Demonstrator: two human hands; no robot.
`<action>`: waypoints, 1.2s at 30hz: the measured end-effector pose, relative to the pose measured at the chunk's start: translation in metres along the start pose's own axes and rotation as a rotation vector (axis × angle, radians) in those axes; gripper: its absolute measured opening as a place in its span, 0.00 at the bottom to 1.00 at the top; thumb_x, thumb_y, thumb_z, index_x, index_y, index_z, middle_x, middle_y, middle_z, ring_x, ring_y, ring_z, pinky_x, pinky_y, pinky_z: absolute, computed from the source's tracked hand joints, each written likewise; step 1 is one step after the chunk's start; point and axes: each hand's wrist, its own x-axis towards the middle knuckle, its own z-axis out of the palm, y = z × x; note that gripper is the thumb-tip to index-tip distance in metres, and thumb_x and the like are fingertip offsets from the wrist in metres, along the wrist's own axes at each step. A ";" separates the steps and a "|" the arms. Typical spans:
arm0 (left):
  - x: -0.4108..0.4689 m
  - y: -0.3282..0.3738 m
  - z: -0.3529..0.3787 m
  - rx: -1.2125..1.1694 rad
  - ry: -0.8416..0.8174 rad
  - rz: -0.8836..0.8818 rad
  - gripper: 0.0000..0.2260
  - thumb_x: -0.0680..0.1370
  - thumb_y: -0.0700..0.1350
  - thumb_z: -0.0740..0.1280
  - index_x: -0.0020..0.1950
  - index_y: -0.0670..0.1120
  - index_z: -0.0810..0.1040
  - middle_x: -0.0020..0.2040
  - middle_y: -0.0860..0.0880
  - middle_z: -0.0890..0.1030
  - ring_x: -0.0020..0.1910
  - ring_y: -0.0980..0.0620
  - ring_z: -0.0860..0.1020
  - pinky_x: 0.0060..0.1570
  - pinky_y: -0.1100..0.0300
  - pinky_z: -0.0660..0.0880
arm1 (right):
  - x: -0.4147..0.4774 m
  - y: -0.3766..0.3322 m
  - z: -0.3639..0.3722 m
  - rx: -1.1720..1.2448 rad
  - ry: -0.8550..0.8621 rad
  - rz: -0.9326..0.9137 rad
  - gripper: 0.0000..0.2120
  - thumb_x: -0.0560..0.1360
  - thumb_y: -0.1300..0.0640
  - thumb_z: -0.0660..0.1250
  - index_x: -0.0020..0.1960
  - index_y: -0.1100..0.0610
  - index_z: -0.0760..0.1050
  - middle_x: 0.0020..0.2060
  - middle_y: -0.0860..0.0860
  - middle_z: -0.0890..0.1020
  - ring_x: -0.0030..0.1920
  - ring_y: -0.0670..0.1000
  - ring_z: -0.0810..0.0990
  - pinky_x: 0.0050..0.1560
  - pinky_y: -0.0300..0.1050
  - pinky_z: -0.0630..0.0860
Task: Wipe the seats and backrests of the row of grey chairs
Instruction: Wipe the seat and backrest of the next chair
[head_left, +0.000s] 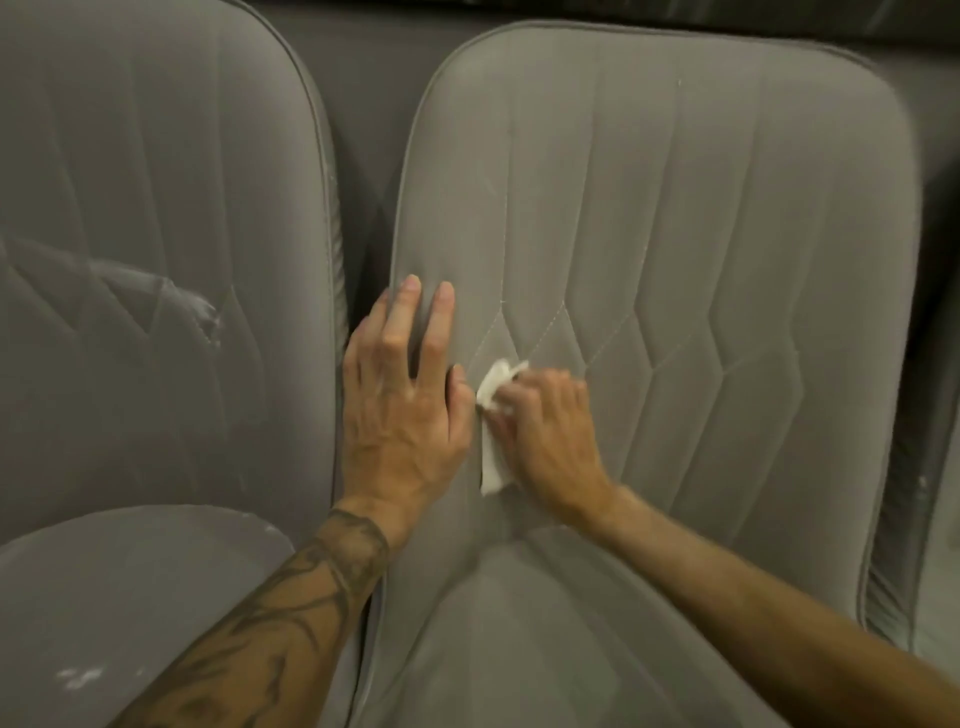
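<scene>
The right hand (550, 431) had its grip clamped on a crumpled white wipe (492, 462), fingers curled over it and knuckles up, pressing it against the backrest (701, 234) of the nearer grey chair. The wipe showed only at the 9 o'clock side of that grip: one bunched end poked out past the fingertips towards 11 o'clock, and a flatter tail hung down towards 7 o'clock beside the heel of the hand. It lay low on the backrest, left of centre, just below the point where the zigzag stitching met the vertical seams.

At 9 o'clock of the wipe, touching it or nearly so, the left hand (405, 395) lay flat on the backrest's left edge, its grip apart, fingers straight and pointing to 12 o'clock. Its tattooed forearm (291, 623) ran down to 7 o'clock across the gap between the two chairs.

Below the hands, at 6 o'clock, was the same chair's seat (519, 649). At 9 o'clock stood the neighbouring chair's backrest (156, 182), bearing a whitish smear (202, 312) near its middle seam, and under it that chair's seat (130, 582) with white flecks (78, 675).
</scene>
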 end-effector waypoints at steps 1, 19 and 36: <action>0.000 0.000 -0.001 -0.002 -0.002 0.001 0.30 0.80 0.44 0.64 0.83 0.43 0.63 0.80 0.39 0.62 0.77 0.34 0.67 0.77 0.40 0.63 | 0.031 0.008 -0.006 -0.044 0.068 0.015 0.07 0.82 0.53 0.62 0.55 0.56 0.68 0.47 0.59 0.78 0.45 0.58 0.72 0.46 0.53 0.68; 0.001 0.000 -0.002 -0.069 -0.015 0.015 0.31 0.79 0.43 0.64 0.82 0.44 0.63 0.81 0.42 0.59 0.78 0.37 0.64 0.75 0.36 0.65 | 0.228 0.025 -0.040 -0.149 0.297 0.226 0.11 0.82 0.51 0.61 0.52 0.59 0.77 0.48 0.56 0.78 0.45 0.55 0.76 0.47 0.47 0.69; 0.001 0.000 -0.003 -0.163 0.043 -0.003 0.22 0.80 0.40 0.62 0.75 0.40 0.66 0.75 0.41 0.66 0.77 0.37 0.68 0.79 0.41 0.62 | 0.190 -0.017 -0.033 -0.016 0.199 0.233 0.10 0.81 0.53 0.62 0.52 0.60 0.75 0.46 0.55 0.76 0.43 0.52 0.73 0.45 0.50 0.73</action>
